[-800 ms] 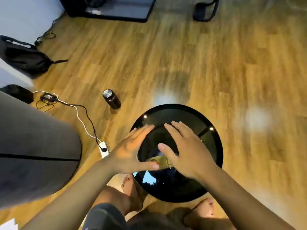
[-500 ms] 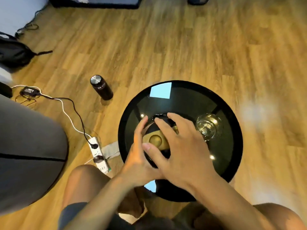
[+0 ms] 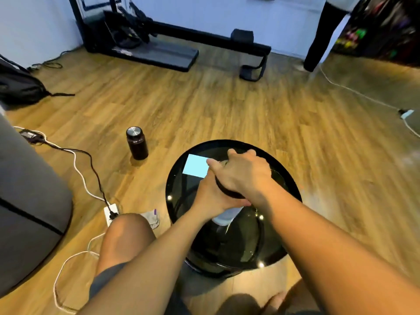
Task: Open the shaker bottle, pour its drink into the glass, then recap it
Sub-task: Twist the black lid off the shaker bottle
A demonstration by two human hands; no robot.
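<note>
The shaker bottle (image 3: 226,216) stands on the round black glass table (image 3: 287,185) with a pale body and a black lid. My left hand (image 3: 212,198) is wrapped around its body just under the lid. My right hand (image 3: 243,173) covers and grips the black lid (image 3: 228,192) from above. The glass is hidden behind my right hand and wrist.
A dark flask (image 3: 137,143) with a metal cap stands on the wooden floor left of the table. A power strip (image 3: 111,213) with cables lies near my left knee. A grey cushion (image 3: 29,201) fills the left; a treadmill (image 3: 159,53) stands far back.
The view tilted up, showing more of the room. Both hands went from hovering at the bottle top to gripping it, left on the body and right on the lid. The glass is now covered.
</note>
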